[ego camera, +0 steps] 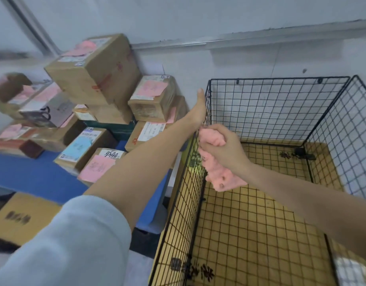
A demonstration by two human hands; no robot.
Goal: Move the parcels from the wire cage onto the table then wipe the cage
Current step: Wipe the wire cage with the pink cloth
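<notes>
The black wire cage [281,104] stands at the right with no parcels in it; brown cardboard [250,234] lines its floor. My left hand [198,110] lies along the outside of the cage's left panel near the top rim, its fingers hidden behind the wire. My right hand [221,145] grips a pink cloth [221,174] and holds it against the inner side of that same panel. Several cardboard parcels [95,73] with pink and white labels are piled on the blue table [29,174] at the left.
A white wall runs behind the cage and the parcels. Another cardboard box [19,217] sits low at the left, below the table's edge. A small dark object [303,154] lies in the cage's far right corner.
</notes>
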